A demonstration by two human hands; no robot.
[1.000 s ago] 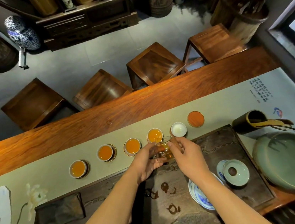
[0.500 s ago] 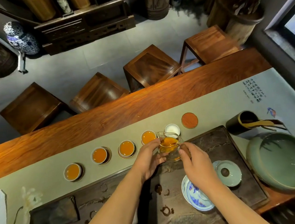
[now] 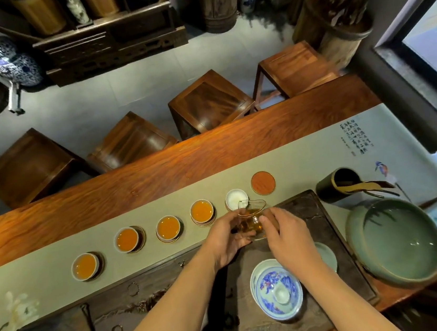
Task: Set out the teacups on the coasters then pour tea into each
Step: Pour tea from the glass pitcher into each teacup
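Observation:
Several small white teacups stand in a row on coasters along the grey runner (image 3: pixel 44 258). Those at the left hold amber tea, from the leftmost cup (image 3: pixel 85 266) to the cup (image 3: pixel 202 211) nearest my hands. Just right of it stands an empty white teacup (image 3: pixel 235 198), then a bare red coaster (image 3: pixel 263 183). A glass pitcher (image 3: pixel 252 217) with amber tea is held upright just in front of the empty cup, between my left hand (image 3: pixel 227 237) and my right hand (image 3: pixel 286 235).
A dark stone tea tray (image 3: pixel 341 254) carries a blue-and-white lidded gaiwan (image 3: pixel 278 290) and a pale saucer (image 3: pixel 327 256). A large green bowl (image 3: pixel 397 242) sits at the right, a dark tool holder (image 3: pixel 338 185) behind it. Wooden stools (image 3: pixel 204 103) stand beyond the table.
The pitcher was tilted over the fourth cup; it has been brought upright and shifted right, in front of the empty cup. Both hands moved with it.

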